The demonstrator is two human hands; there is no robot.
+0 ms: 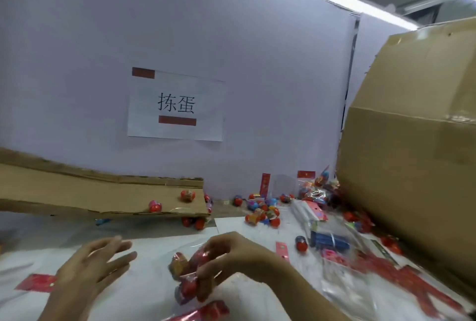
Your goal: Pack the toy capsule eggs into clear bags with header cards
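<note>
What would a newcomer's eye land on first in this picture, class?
The white sign with two black characters, taped to the wall at centre. Next, the big cardboard box looming at right. Below, the right hand grips a bag of eggs, the left hand open beside it.

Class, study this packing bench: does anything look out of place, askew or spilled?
Yes. Loose capsule eggs lie scattered across the table, some under the tilted cardboard sheet, two on it. Red header cards lie strewn at odd angles. The right hand grips several eggs.
</note>
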